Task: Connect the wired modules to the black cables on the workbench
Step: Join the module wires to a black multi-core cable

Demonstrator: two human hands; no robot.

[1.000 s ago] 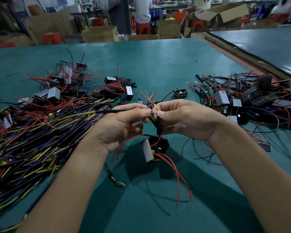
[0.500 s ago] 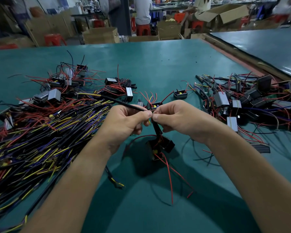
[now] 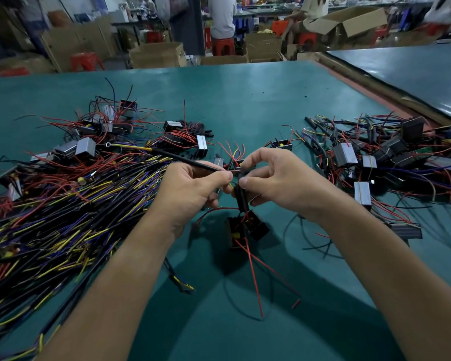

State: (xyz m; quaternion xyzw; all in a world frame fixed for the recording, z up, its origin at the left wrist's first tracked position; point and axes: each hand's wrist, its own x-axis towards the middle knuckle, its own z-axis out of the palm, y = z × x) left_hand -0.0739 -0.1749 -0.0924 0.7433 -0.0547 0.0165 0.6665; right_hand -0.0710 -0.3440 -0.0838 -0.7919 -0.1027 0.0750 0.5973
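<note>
My left hand (image 3: 193, 186) pinches the end of a black cable (image 3: 182, 158) that runs up and left to a yellow tip with a ring terminal. My right hand (image 3: 274, 181) pinches a black sleeved lead (image 3: 241, 198) right beside the cable end; the fingertips of both hands nearly touch. From that lead a small black module (image 3: 236, 231) with red wires hangs just above the green workbench (image 3: 245, 105). The joint itself is hidden between my fingers.
A big heap of black cables with yellow, blue and red ends (image 3: 50, 217) fills the left. Modules with red wires lie at the back left (image 3: 107, 131) and in a pile at the right (image 3: 391, 162). Cardboard boxes and seated people are beyond the bench.
Both hands have lifted slightly and the black cable now slopes up to the left. The hanging module has turned, and its red wires swing lower toward me.
</note>
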